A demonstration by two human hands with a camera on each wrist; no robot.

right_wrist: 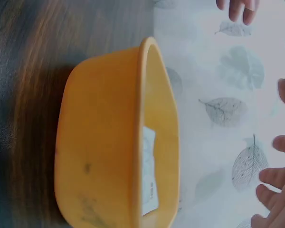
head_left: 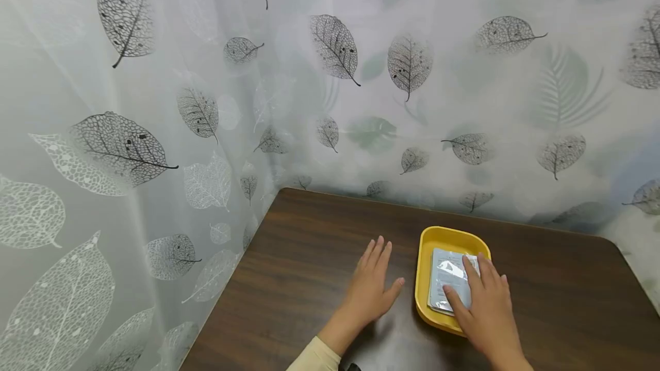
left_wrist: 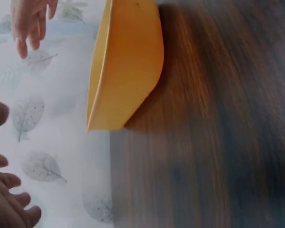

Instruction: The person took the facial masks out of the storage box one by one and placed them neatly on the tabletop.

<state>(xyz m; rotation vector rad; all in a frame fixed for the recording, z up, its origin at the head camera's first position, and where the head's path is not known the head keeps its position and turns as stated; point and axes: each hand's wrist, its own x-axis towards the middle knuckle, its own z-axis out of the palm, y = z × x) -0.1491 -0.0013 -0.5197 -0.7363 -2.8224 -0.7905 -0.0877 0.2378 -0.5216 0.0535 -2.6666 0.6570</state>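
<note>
A yellow plastic basin (head_left: pixel 427 245) with rounded corners stands on the table, and a flat silvery-white packet (head_left: pixel 443 279) with small print lies inside it. My right hand (head_left: pixel 487 308) hovers over the basin's right side with fingers spread, overlapping the packet in the head view. To the left of the basin is my left hand (head_left: pixel 368 288), fingers straight and thumb pointing toward the basin, holding nothing. In the right wrist view the basin's outer wall (right_wrist: pixel 99 137) shows dark smudges, and part of the packet (right_wrist: pixel 148 171) is visible past the rim.
The dark brown wooden table (head_left: pixel 309 245) has rounded corners and ends at a sheer curtain (head_left: pixel 289 102) printed with leaves. The curtain hangs along its back and left edges. A light sleeve (head_left: pixel 314 356) covers the left forearm.
</note>
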